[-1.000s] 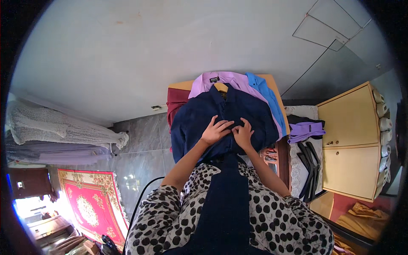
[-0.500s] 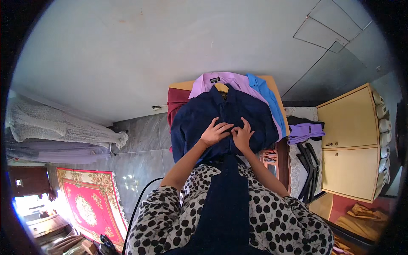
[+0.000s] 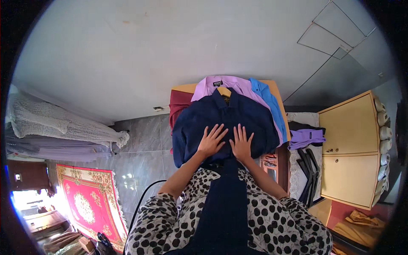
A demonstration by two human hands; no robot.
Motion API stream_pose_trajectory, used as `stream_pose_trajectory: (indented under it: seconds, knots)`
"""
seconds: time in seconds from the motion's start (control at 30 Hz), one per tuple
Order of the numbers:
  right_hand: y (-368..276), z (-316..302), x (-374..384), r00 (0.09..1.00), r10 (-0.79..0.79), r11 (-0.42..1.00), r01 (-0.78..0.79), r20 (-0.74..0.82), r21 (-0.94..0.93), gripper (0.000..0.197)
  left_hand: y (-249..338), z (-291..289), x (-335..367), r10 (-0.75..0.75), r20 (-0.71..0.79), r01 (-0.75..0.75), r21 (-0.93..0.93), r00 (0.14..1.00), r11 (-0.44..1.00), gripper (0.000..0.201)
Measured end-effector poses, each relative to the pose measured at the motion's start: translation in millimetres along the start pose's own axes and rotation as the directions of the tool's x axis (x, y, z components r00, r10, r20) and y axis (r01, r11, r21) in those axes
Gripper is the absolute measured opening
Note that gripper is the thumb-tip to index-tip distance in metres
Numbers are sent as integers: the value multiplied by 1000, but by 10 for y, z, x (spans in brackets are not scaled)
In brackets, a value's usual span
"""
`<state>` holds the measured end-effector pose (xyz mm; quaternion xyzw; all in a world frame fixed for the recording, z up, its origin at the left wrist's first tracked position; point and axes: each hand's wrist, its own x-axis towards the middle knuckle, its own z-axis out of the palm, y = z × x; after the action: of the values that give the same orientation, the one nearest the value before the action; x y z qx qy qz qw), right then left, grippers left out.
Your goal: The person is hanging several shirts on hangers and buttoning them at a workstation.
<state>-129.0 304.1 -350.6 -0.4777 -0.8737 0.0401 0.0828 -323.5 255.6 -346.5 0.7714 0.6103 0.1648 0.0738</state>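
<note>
Head view: my left hand [image 3: 210,143] and right hand [image 3: 241,148] lie palm-down on the front of a navy shirt [image 3: 253,117], fingers [image 3: 240,132] spread straight. The shirt, a wooden hanger [image 3: 224,92] in its collar [image 3: 219,100], lies over a lilac shirt [image 3: 243,86] (maroon cloth [image 3: 179,102] shows at the left, a blue shirt [image 3: 267,96] at the right) on the worktop [image 3: 273,87].

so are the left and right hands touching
Apart: the head view shows navy shirt between the left hand and the right hand.
</note>
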Motion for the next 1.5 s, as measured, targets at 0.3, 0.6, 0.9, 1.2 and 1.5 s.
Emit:
stream_pose_trajectory:
  seconds: [0.3,0.6,0.9,1.2,1.5]
  knots:
    - [125,350,-112,988,-36,999,32,151,28,67,-146,198,-188,-275,240,279,19,931,960,76]
    - [142,285,-13,932,-24,996,-10,362,91,71,-234,139,-33,-305,524,354,6,795,935,83]
    - [594,-190,844,1000,10,977,-14,22,214,26,-410,-276,228,-238,61,235,42,969,971,57]
    - [1156,-112,1898,991,44,999,-47,123,18,50,-1027,-381,1085,-564,-5,560,130,826,818,38]
    - [1119,-34,2168,966,-120,992,122,231,7,51,-988,-266,1268,-669,115,626,266,734,733,42]
